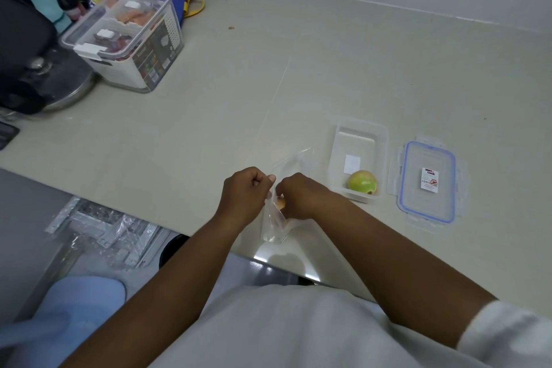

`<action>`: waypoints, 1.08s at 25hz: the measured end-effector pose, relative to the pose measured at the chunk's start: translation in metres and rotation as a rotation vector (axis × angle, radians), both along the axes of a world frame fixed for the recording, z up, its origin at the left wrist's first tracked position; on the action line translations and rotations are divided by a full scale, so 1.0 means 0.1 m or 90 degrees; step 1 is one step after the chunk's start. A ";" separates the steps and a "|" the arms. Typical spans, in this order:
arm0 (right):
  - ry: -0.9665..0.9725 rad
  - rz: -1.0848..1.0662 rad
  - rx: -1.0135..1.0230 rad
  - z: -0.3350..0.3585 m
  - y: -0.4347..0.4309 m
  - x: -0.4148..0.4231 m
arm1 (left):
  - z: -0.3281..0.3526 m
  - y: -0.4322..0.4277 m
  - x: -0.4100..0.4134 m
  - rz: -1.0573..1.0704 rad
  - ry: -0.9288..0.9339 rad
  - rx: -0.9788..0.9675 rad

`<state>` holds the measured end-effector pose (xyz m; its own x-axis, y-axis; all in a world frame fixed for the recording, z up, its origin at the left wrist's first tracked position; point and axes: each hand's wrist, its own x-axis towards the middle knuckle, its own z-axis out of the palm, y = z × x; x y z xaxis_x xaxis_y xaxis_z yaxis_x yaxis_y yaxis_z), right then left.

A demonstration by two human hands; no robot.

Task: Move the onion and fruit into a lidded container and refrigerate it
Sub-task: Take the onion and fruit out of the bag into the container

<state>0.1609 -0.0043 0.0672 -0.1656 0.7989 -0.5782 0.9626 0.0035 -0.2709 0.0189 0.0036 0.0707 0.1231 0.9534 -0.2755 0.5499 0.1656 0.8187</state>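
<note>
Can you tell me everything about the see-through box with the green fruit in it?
The clear rectangular plastic container sits upright and open on the pale countertop. A round green fruit rests in its near end, and a white sticker shows on its bottom. Its blue-rimmed clear lid lies apart, to its right.

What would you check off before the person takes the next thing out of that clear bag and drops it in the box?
1. Small clear container open, lid off: ok.
2. Room left inside it: ok; only the green fruit sits at its near end.
3. Lid within reach: ok, lying flat just right of the container.
4. Clear bag held by both hands: ok; left hand pinches one edge, right hand the other.
5. Bag mouth open wide enough: cannot tell.
6. What is in the bag: cannot tell; only an orange-tan patch shows between the hands.
</note>
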 end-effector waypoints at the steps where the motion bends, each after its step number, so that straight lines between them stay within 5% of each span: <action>1: -0.010 0.014 -0.015 -0.04 0.02 -0.03 | -0.01 -0.01 -0.01 -0.004 0.003 0.000; 5: 0.013 0.002 0.030 -0.07 -0.03 -0.03 | -0.05 -0.02 -0.02 0.003 0.012 0.000; 9: 0.141 -0.061 0.218 0.24 -0.16 0.29 | -0.06 0.03 -0.03 0.021 -0.009 -0.014; 13: 0.349 -0.301 0.467 0.44 -0.24 0.82 | -0.07 0.07 0.00 0.039 -0.024 -0.026; 16: 0.163 -0.467 0.433 0.19 0.02 1.23 | -0.07 0.07 0.02 0.040 -0.023 -0.034; 18: 0.021 -0.444 0.299 -0.06 0.17 1.40 | -0.06 0.06 0.03 0.038 -0.023 -0.037; 22: -0.043 -0.368 0.160 -0.35 0.27 1.49 | -0.05 0.07 0.00 0.042 -0.022 -0.044; 25: -0.064 -0.362 0.181 -0.35 0.20 1.44 | -0.04 0.07 -0.02 0.050 -0.032 -0.058; 27: -0.044 -0.333 0.306 -0.30 0.04 1.31 | -0.04 0.07 -0.04 0.054 -0.048 -0.065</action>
